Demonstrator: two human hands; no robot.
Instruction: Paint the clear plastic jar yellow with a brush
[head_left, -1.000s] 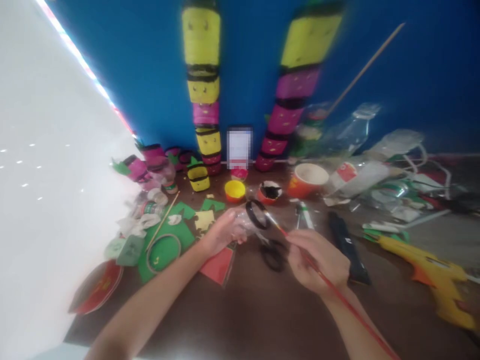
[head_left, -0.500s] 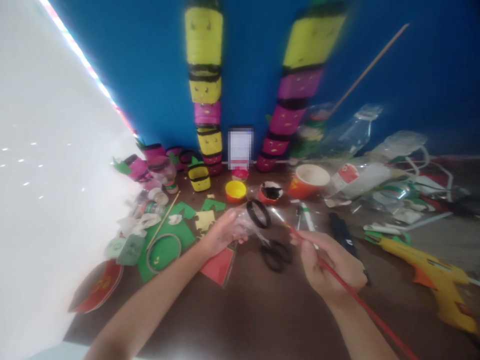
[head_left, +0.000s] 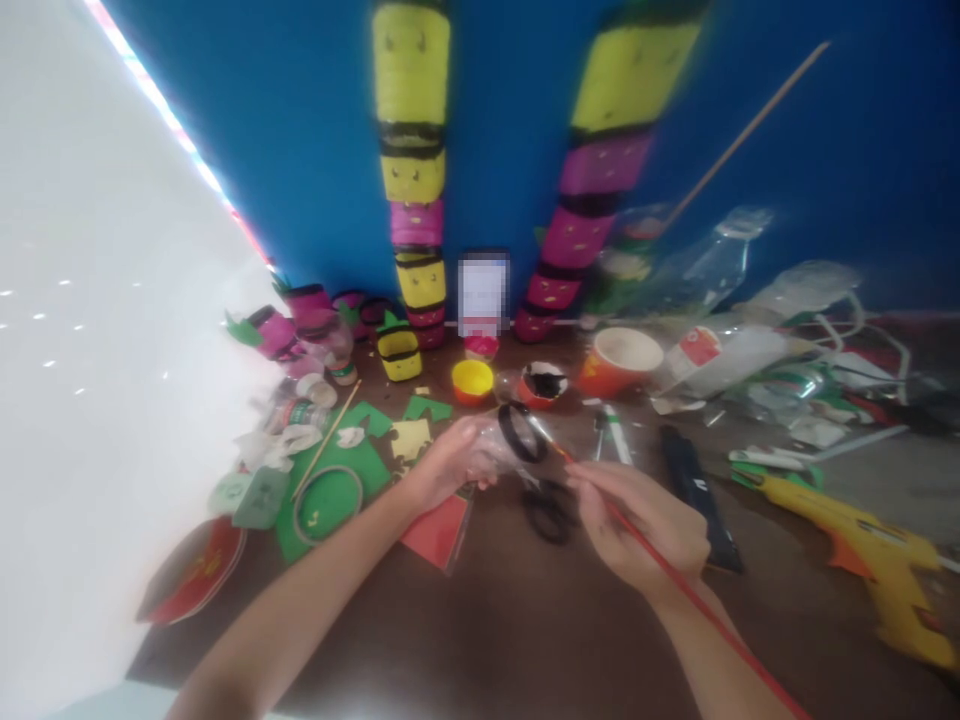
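Paintbrush [head_left: 660, 565], red handle, pinched in right hand [head_left: 645, 525], fingers closed round it; tip touches black rim of clear plastic piece [head_left: 517, 432], low over the brown table [head_left: 487, 640]. Left hand [head_left: 450, 460] grips that piece, fingers wrapped. Black scissors [head_left: 547, 505] lie on the table just under the two hands, red card [head_left: 439, 530] under the left wrist. Yellow glue gun [head_left: 862, 555] at right, green foam sheet [head_left: 330, 490] at left. Farther: yellow cap [head_left: 472, 380], orange cup [head_left: 619, 360]. Yellow-pink stacked columns [head_left: 412, 180] stand against the blue wall [head_left: 300, 130].

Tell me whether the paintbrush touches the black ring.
Cannot tell. Head view: the paintbrush overlaps the black ring at its tip, but blur hides any gap.
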